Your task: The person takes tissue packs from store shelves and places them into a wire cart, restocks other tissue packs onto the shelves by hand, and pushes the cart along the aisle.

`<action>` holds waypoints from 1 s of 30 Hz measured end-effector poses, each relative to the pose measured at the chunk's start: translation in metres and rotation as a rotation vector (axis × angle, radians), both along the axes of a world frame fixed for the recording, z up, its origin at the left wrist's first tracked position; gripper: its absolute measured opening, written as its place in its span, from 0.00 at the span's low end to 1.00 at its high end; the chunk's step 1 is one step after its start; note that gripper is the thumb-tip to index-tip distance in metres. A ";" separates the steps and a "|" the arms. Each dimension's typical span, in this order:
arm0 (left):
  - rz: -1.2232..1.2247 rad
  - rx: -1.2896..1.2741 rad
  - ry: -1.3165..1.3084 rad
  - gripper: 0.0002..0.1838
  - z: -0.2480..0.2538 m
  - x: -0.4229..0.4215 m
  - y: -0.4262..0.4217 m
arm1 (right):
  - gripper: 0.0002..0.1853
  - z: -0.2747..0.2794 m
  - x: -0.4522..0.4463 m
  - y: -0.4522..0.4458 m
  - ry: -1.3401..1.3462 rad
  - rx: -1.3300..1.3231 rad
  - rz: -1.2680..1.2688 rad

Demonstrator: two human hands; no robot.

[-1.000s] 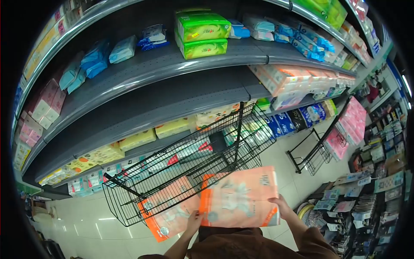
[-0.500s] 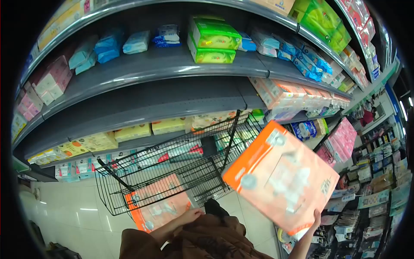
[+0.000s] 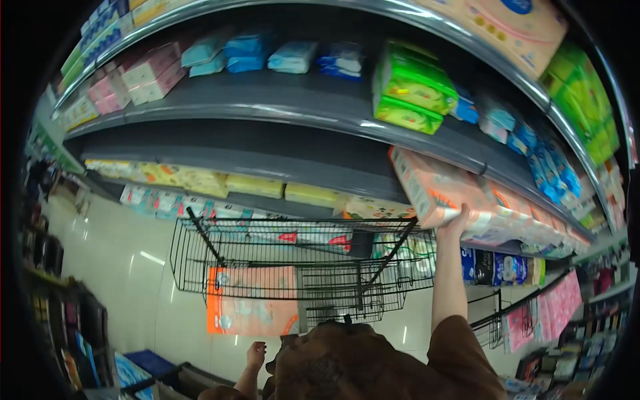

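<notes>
My right hand [image 3: 455,223] reaches to the lower shelf, its fingers closed on the near edge of an orange-and-peach tissue pack [image 3: 433,190]. That pack sits tilted at the left end of a row of similar packs. My left hand [image 3: 255,355] hangs low beside my brown top, fingers loosely bent, with nothing visible in it. Just beyond it lies another flat orange pack [image 3: 250,303], seen partly behind the black wire cart [image 3: 307,257]. Whether this pack rests on the floor or on part of the cart, I cannot tell.
Green tissue packs [image 3: 413,90] and blue wipe packs [image 3: 291,57] stand on the shelf above. Yellow packs [image 3: 253,185] line the lower shelf on the left. A pink pack [image 3: 541,310] hangs at the right over a wire rack. Dark goods stand at the lower left.
My right hand has swung the orange tissue pack from the right front up to the shelf. My left hand has drawn back from the lower orange pack. The view has turned right.
</notes>
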State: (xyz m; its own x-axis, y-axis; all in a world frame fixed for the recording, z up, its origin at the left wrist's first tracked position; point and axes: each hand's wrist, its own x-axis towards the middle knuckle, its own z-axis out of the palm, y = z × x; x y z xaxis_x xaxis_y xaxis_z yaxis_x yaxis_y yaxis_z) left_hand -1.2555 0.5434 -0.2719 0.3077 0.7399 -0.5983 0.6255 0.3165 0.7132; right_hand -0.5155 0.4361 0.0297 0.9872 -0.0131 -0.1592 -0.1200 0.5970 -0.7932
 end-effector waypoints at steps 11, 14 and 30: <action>0.104 -0.097 0.153 0.17 0.003 0.005 -0.101 | 0.40 -0.041 0.041 -0.005 0.027 -0.888 0.181; 0.020 -0.177 0.179 0.16 0.010 0.012 -0.076 | 0.43 -0.045 0.045 -0.031 0.043 -0.464 0.490; 0.345 0.076 0.251 0.48 -0.013 0.031 0.045 | 0.20 -0.086 -0.032 -0.083 -0.599 -1.898 0.232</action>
